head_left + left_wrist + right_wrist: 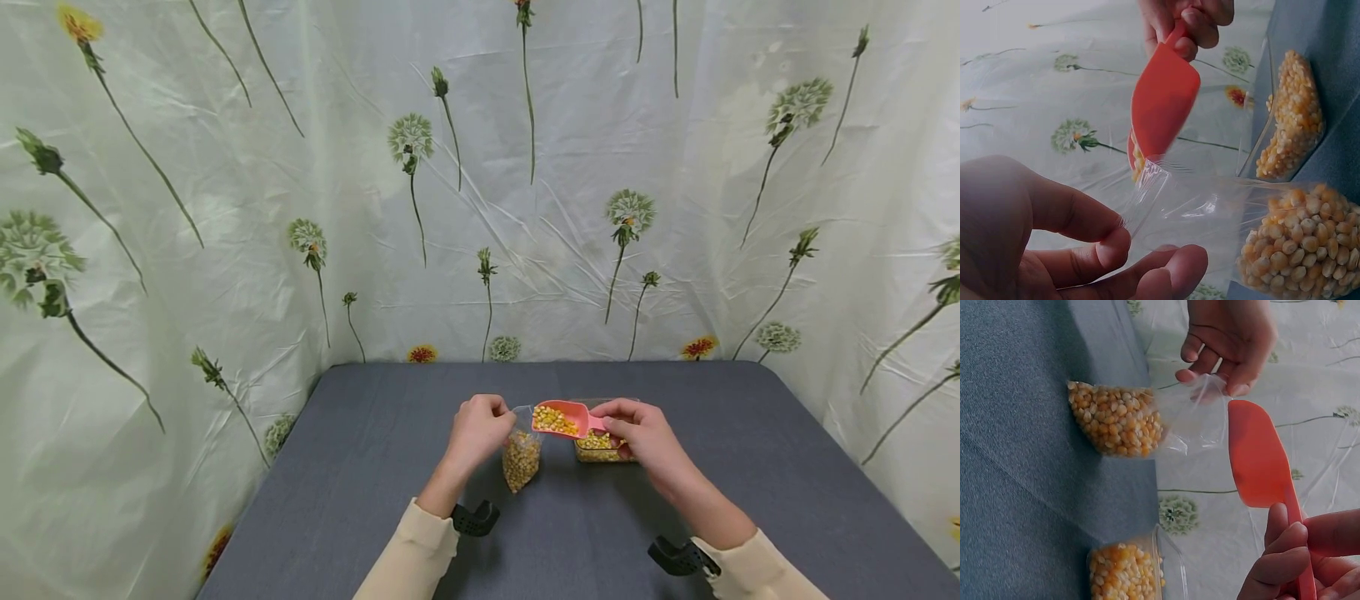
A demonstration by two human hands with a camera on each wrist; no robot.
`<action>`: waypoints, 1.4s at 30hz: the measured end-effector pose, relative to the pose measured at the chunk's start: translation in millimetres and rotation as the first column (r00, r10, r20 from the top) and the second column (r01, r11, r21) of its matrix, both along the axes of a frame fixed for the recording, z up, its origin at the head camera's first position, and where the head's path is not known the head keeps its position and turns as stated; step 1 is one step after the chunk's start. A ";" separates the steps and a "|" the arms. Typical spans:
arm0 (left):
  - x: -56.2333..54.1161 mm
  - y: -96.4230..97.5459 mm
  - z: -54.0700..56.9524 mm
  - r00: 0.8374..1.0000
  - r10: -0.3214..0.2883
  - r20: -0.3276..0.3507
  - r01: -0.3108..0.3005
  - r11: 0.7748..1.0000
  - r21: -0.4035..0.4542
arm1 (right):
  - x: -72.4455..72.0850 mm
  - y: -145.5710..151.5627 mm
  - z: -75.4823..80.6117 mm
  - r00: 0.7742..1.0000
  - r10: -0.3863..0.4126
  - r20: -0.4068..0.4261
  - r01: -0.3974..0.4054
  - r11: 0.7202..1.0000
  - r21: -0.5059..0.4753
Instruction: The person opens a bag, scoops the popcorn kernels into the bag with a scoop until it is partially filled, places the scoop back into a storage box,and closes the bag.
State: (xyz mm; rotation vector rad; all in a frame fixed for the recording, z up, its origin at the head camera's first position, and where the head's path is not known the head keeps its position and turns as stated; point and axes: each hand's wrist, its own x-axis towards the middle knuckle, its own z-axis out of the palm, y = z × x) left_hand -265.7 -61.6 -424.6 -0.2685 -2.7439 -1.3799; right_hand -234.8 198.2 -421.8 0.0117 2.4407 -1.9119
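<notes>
My left hand (480,429) pinches the top edge of a clear plastic bag (1191,200) between thumb and finger. Corn kernels (1304,244) fill the lower part of the bag, which hangs close over the table. In my right hand (641,433) is the handle of a pink-red scoop (577,415), held level above a clear container. Yellow kernels (553,418) lie in the scoop's bowl. Both wrist views show the scoop's tip right at the bag's mouth. The container (600,457) holds more kernels and is partly hidden behind my right hand and the scoop.
A dark grey cloth covers the table (375,467). Behind it and at both sides hangs a pale curtain (360,183) printed with dandelions. Black wrist straps (476,518) sit at my sleeve cuffs.
</notes>
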 end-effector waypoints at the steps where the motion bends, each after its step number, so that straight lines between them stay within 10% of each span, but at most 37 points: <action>1: 0.2 0.0 0.3 1.000 -0.002 0.000 0.002 1.000 0.003 | -0.1 -1.5 -0.2 1.000 0.002 0.000 -0.002 1.000 0.001; 30: 1.0 1.9 3.7 0.999 -0.048 -0.024 0.048 0.999 0.021 | 0.0 -25.9 -7.0 0.997 0.009 -0.078 -0.005 0.998 0.055; 42: 1.5 2.5 6.0 0.998 -0.062 -0.012 0.063 0.998 0.032 | 3.7 -31.5 -3.9 0.974 0.004 -0.225 0.056 0.965 0.257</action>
